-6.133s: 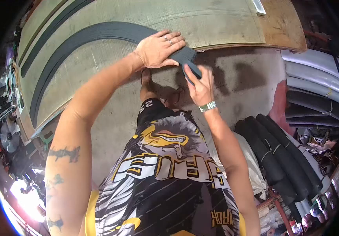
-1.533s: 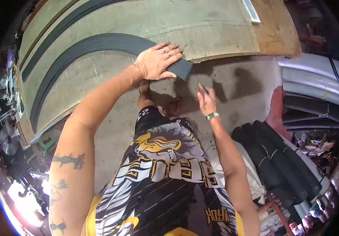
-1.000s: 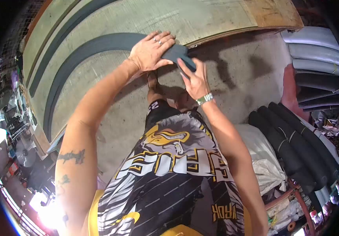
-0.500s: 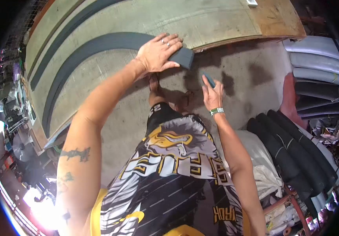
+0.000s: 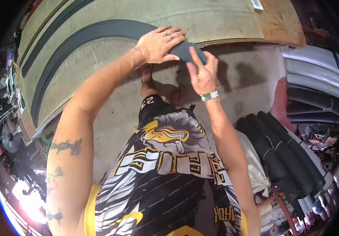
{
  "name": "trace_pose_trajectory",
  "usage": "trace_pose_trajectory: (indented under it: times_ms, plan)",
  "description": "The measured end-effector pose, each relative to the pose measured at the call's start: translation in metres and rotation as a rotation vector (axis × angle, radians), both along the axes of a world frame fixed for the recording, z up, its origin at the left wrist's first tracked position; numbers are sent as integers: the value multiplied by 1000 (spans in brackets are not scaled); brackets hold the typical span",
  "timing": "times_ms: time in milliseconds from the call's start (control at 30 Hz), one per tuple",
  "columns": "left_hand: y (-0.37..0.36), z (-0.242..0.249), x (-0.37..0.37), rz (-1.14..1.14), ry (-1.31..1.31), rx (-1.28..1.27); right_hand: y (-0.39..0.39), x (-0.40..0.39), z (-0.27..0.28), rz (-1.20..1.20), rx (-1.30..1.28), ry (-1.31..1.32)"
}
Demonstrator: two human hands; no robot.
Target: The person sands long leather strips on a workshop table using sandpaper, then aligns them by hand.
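Note:
A long curved stack of thin dark grey strips point(image 5: 94, 31) lies on the worktable, its near end jutting past the table's edge. My left hand point(image 5: 159, 44), wearing rings, rests flat across the stack close to that end, fingers stretched out. At the end itself, my right hand point(image 5: 204, 72) has thumb and fingers closed around a small blue-grey flat piece point(image 5: 202, 57). That piece meets or overlaps the end of the stack; blur and the fingers hide where one stops and the other starts.
Another dark curved strip stack point(image 5: 53, 33) lies farther left on the wooden worktable point(image 5: 224, 21). A small white object point(image 5: 257, 4) sits at the far side. Right of me are black rolls point(image 5: 279, 151) and silvery grey rolls point(image 5: 315, 67). Concrete floor point(image 5: 118, 118) shows below the table edge.
My right hand has moved up and left with the blue-grey piece, from apart to the end of the strip stack. My left hand stays on the stack. The view has shifted slightly.

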State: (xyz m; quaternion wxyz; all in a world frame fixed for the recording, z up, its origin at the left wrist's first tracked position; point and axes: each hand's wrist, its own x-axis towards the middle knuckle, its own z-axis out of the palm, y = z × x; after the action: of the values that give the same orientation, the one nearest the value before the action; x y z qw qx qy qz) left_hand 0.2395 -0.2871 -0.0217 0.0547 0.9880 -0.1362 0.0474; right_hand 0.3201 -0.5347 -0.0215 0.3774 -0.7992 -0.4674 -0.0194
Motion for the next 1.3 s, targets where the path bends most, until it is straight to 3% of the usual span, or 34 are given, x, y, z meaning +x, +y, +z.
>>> trace_pose_trajectory:
  times_ms: [33, 100, 133, 167, 233, 333, 467, 500, 567, 667, 767, 833, 900, 1000, 1033, 1133, 1167, 1233, 1300]
  plan:
    - [5, 2, 3, -1, -19, 4, 2, -3, -1, 21, -147, -50]
    - [7, -1, 2, 2, -14, 10, -27, 2, -40, 24, -86, 6]
    - [6, 1, 2, 18, 0, 5, -53, 9, -51, -15, -358, -116]
    - [4, 2, 3, 27, 7, 15, -90, 18, -92, 4, -450, -28]
    - [5, -2, 1, 30, -1, -4, -94, 13, -72, -130, -403, 64]
    - [5, -1, 3, 11, -11, 49, -14, 6, -8, -22, -24, 59]
    - [6, -4, 2, 22, -14, -8, -35, 5, -40, 41, -125, 23]
    - [6, -2, 2, 21, -17, -14, -62, 14, -65, 4, -356, -130]
    - [5, -2, 0, 15, -59, -24, -88, 14, -73, -95, -370, 35]
    - [5, -2, 2, 22, -44, 8, -14, 4, 1, 58, -42, -8]
    - [4, 0, 1, 32, -22, 25, -17, 0, -29, 91, -102, -41]
    - [5, -1, 0, 33, -25, -20, -59, 12, -49, 57, -378, -127]
    - [4, -5, 0, 26, -41, 3, -93, 16, -63, -58, -473, 62]
    - [6, 4, 2, 20, 37, -1, -24, 13, -8, 54, -97, -91]
    - [-10, -1, -4, 13, 41, -25, -3, 7, 13, 124, -70, -13]
    - [4, -4, 1, 31, -43, -6, -29, 10, -27, 144, -146, -68]
    - [5, -1, 0, 27, -24, -25, -50, 13, -30, 98, -317, -85]
    - [5, 2, 1, 18, 2, 1, -83, 21, -44, 56, -423, 23]
    - [10, 1, 2, 29, -1, 7, -52, 22, -26, 79, -217, -35]
